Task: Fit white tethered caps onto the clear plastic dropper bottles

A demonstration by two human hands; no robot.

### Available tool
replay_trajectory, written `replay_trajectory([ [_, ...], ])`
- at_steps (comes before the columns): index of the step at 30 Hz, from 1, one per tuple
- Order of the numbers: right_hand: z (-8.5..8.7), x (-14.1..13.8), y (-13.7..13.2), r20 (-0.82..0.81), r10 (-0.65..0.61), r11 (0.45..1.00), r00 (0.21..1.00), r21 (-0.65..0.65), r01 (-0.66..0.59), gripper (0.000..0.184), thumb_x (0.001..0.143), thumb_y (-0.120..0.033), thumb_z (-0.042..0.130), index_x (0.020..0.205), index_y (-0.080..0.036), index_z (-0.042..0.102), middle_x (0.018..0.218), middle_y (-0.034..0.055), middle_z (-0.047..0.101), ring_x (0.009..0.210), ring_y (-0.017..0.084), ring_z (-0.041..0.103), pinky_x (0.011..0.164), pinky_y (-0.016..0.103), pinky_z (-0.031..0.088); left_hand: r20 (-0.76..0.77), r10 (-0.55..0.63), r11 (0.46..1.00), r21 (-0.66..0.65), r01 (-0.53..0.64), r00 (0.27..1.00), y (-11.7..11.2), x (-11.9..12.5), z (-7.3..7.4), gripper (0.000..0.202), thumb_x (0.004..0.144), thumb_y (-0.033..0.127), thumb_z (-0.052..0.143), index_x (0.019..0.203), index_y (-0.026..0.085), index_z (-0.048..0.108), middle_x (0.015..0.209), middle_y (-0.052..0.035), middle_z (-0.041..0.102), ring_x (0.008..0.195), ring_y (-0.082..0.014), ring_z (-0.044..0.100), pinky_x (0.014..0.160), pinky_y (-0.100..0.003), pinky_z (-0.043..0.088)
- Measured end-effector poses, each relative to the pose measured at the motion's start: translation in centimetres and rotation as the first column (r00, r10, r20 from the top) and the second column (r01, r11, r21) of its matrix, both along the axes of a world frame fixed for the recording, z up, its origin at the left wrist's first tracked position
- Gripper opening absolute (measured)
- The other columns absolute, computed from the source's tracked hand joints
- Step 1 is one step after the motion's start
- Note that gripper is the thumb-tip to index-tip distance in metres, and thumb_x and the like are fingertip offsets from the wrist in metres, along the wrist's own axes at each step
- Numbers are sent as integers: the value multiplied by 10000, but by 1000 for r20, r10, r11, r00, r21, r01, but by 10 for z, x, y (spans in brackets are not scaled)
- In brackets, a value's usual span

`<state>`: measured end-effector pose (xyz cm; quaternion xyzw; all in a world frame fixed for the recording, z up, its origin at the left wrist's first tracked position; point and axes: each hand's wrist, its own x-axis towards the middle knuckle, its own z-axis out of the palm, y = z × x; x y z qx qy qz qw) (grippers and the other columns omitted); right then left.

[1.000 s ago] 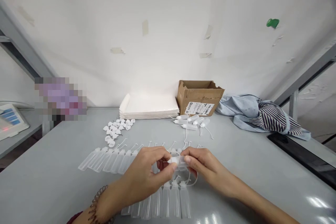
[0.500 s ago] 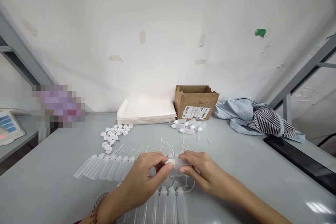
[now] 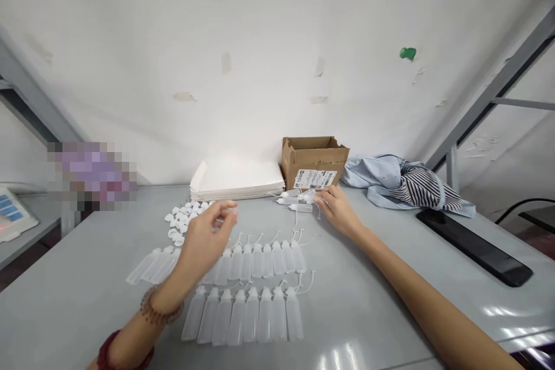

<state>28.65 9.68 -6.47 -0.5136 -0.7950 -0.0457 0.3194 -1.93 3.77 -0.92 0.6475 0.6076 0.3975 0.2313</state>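
My left hand [image 3: 208, 237] hangs above the bottle rows, beside a pile of small white caps [image 3: 177, 221]. Its fingers are loosely curled, with a gap to the thumb and nothing visible between them. Farther back, my right hand [image 3: 338, 211] has its fingertips closed at the loose plastic squeeze bottles [image 3: 300, 207] before the carton. It pinches one of them, partly hidden by the fingers. Two rows of translucent bottles lie on the table: a back row [image 3: 258, 260] and a front row [image 3: 237, 318]. Thin white strap-like pieces extend from several necks.
A stack of white padded sheets [image 3: 237, 180] and an open cardboard box [image 3: 316, 162] stand against the wall. Right of them lie a blue and striped cloth [image 3: 407, 182] and a long black object [image 3: 474, 248]. A keypad device [image 3: 13, 214] sits at far left.
Both hands have parted from the bottle they held together, which now lies among the rows. My right hand has moved back to the loose bottles; my left has moved left and up toward the caps.
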Motion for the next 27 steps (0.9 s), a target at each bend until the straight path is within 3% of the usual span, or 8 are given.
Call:
replay_trajectory([
  [4,-8,-10,5,30,16,1000,999,23,-16,333,938,-344,368,943,-148,637,864,111,544,839,242,495,742,388,431,-52,119,993,21,-118,991,16,-19,0,366,773,433,467,954,162,632,784,-48,696,706,-206,647,563,-259,476],
  [8,-4,-3,0,14,6,997,1000,75,-7,289,928,-332,399,1050,-178,612,942,120,544,892,262,496,777,423,425,-251,164,986,47,-157,954,29,-42,0,346,785,424,423,880,181,650,813,-41,721,675,-206,654,606,-272,476],
  [13,12,0,-17,-43,18,994,999,108,-13,250,928,-283,403,1055,-164,582,948,122,535,928,262,511,797,414,433,-446,137,991,62,-122,884,41,-69,-3,331,800,389,394,723,198,653,751,-60,717,690,-261,630,653,-332,432],
  [17,23,-20,-36,-32,109,989,993,106,-106,203,925,-251,416,1032,-175,570,947,112,547,906,240,521,780,384,436,-541,88,995,82,-52,837,48,-78,-14,303,795,359,412,769,197,667,835,-82,710,846,-287,603,764,-351,420],
  [22,28,-45,-60,62,251,967,966,31,-253,155,916,-199,437,972,-192,581,879,81,578,808,207,518,697,345,418,-608,28,999,49,2,793,54,-80,-26,306,800,379,443,796,205,695,783,-80,689,812,-274,586,760,-343,428],
  [27,29,-53,-69,112,298,954,948,-29,-297,181,924,-171,402,938,-173,583,861,86,581,784,199,500,684,347,410,-642,-12,1000,2,18,767,55,-80,-30,342,832,381,423,864,190,705,836,-102,675,859,-283,560,784,-360,409],
])
